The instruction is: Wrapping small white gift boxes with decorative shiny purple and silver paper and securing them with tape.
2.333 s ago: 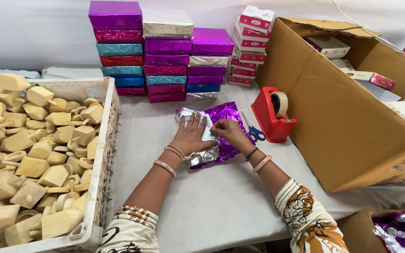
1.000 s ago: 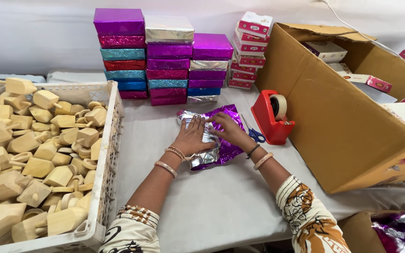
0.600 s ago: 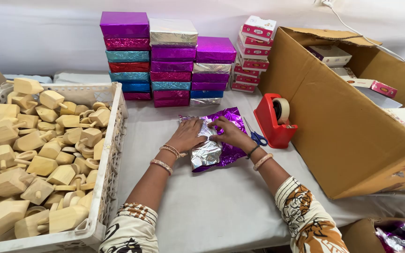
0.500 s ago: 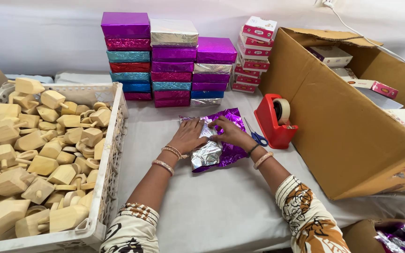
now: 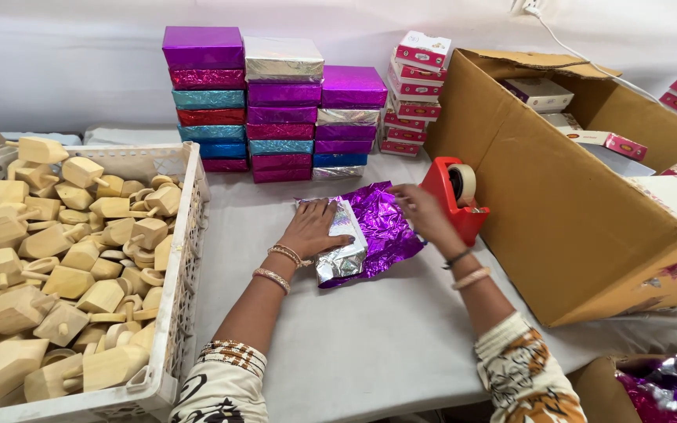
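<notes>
Nearest, L of the half-wrapped box (image 5: 344,235), sat a white plastic crate (image 5: 172,313) w/ lattice walls, heaped w/ pale wooden spinning tops (image 5: 64,251): blocky bodies, short pegs, smooth unfinished grain. Bottom R corner of view, well R of the box, a small carton held crumpled purple foil (image 5: 667,392).

The box lay mid-counter (image 5: 370,345) on grey cloth, atop a sheet of purple foil wrap (image 5: 385,227), crinkly, silver on its underside, folded partway over the box.

Left hand (image 5: 315,227) lay flat on the box, palm down, fingers (image 5: 324,210) spread and pressing the foil, not gripping; bangles at the wrist. Right hand (image 5: 423,211) hovered just R of the box, over the foil's edge, wrist raised, fingers loosely curled toward the red tape dispenser (image 5: 454,200); couldn't tell if they pinched anything.

Dispenser: glossy red plastic w/ a roll of beige tape, just R of the box. Beyond it, a big brown cardboard carton (image 5: 558,196), flaps open, w/ white-and-pink small boxes (image 5: 589,137) inside.

Behind the box, 3 stacks of foil-wrapped boxes (image 5: 276,106) in purple, silver, teal, red, blue; R of those, a leaning pile of pink-white cartons (image 5: 415,86).
</notes>
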